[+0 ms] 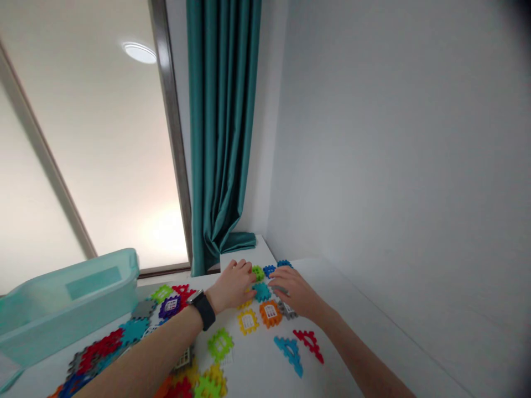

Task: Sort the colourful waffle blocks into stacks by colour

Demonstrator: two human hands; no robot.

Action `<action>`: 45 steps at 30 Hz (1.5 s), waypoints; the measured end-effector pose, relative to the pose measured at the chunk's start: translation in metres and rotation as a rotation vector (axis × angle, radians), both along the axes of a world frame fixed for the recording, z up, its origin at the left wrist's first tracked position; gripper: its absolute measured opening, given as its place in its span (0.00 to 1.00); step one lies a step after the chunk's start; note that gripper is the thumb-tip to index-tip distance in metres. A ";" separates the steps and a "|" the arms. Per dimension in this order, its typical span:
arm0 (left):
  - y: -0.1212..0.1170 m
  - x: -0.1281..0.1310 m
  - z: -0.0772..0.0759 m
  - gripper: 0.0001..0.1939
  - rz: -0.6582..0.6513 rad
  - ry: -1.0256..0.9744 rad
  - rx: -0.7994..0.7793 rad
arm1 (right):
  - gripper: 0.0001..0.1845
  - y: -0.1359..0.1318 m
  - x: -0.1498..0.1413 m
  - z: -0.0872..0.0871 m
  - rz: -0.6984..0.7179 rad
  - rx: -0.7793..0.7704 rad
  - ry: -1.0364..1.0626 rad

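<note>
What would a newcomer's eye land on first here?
The bright interlocking plastic tiles scattered across the white table grab attention first, with the left hand and right hand over them at centre. A pale teal plastic tub sits at left, and a dark teal curtain hangs behind.

A teal curtain is hanging at twelve o'clock beside a frosted window at ten, a round light is glowing at eleven, and a pale grey wall is rising at three.

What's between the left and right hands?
In the head view, a teal interlocking plastic piece lies between the left hand and the right hand, with a lime green piece just beyond it.
</note>
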State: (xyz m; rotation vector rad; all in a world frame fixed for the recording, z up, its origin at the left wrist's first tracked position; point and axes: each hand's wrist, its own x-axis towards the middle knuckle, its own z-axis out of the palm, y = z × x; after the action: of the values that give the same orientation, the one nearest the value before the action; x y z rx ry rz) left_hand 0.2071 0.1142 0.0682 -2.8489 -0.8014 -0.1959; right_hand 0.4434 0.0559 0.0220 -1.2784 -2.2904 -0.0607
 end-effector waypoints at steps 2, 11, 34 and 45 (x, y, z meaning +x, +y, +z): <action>-0.005 -0.019 0.003 0.12 0.018 -0.001 0.002 | 0.14 0.000 -0.016 0.004 0.026 -0.008 -0.003; -0.024 -0.102 0.003 0.11 0.137 -0.029 -0.009 | 0.15 0.004 -0.090 0.012 0.146 -0.061 0.001; -0.075 -0.267 -0.027 0.11 0.430 -0.269 -0.211 | 0.12 0.002 -0.229 -0.021 0.388 -0.162 0.037; -0.079 -0.300 -0.036 0.10 0.576 -0.356 -0.216 | 0.10 0.010 -0.288 -0.022 0.402 -0.156 0.018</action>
State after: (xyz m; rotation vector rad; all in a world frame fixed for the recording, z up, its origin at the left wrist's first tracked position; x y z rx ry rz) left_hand -0.0931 0.0348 0.0324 -2.6533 -1.7638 -0.5672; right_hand 0.1552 0.0662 0.0003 -0.8594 -2.5306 0.2717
